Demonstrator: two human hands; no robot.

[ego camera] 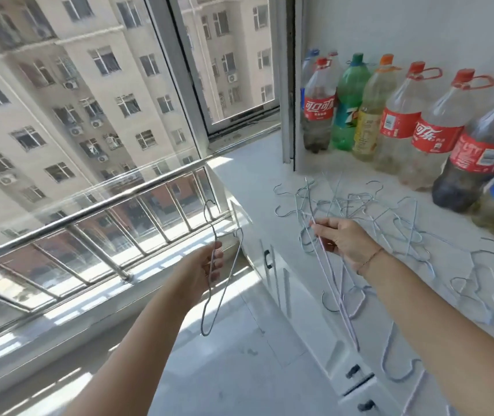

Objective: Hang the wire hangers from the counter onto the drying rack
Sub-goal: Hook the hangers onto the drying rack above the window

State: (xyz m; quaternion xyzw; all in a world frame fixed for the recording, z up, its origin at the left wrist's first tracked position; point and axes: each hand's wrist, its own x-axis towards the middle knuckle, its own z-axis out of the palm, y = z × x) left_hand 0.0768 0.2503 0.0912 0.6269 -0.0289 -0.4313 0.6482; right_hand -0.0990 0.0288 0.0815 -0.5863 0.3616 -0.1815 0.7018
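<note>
Nearest the camera, two bare forearms are stretched forward. The left hand [209,267] is held over the pale tiled floor [224,370], its fingers curled round one side of a grey wire hanger [224,283]. That hanger is kept upright, hook uppermost and narrow end hanging down, clear of the bench.

The right hand [341,241], a thin bracelet [370,259] worn at its wrist, is held over the front edge of the white stone bench [254,181]. A pale lilac wire hanger [337,295] is pinched between its thumb and fingertips. This hanger is tilted, with one end over the bench and the other end out past the bench edge, in front of the white drawer fronts with dark handles [353,370].

Just beyond the right hand, a tangled heap of grey and pale blue wire hangers [359,205] is spread across the bench top. Behind the heap, a row of large plastic drink bottles [395,124], with red, green, yellow and blue labels, is lined up along the white wall.

To the left, a polished steel railing [89,211] is seen before the window glass, and beige apartment blocks [74,85] are seen outside.
</note>
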